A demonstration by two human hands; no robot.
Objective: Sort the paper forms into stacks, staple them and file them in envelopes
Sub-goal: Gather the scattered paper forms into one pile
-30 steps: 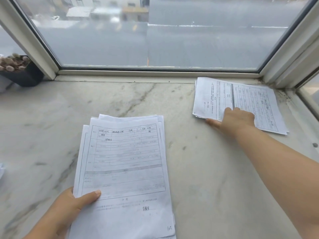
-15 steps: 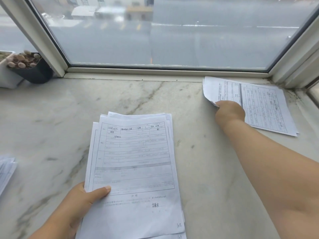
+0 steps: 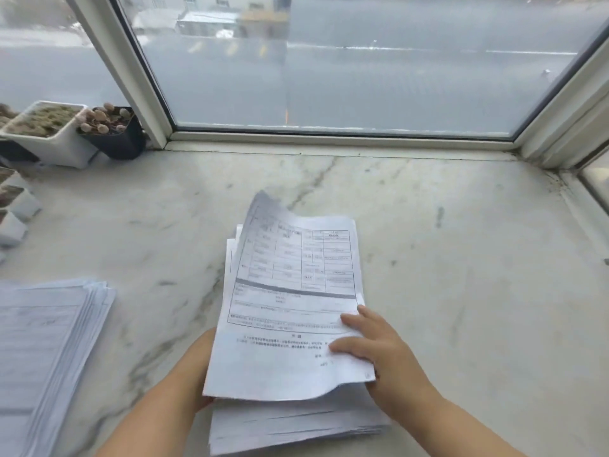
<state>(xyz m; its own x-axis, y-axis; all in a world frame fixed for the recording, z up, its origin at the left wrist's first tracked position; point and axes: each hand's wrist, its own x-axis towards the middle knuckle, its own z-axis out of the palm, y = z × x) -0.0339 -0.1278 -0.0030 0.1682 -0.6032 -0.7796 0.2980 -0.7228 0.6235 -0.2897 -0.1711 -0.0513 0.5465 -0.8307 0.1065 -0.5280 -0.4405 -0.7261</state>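
I see a right hand [image 3: 382, 354] pinching the near right corner of a white printed paper form [image 3: 290, 311], thumb under, fingers on top, lifting it off the thick pile of white forms [image 3: 296, 423] beneath. The left hand [image 3: 201, 371] sits under the sheet's left edge; I cannot tell its grip. Far left of that hand lies a second fanned stack of forms [image 3: 46, 351] on the pale marble sill [image 3: 461, 291]. I judge sorting underway; no stapler or envelopes show, so stapling and filing remain.
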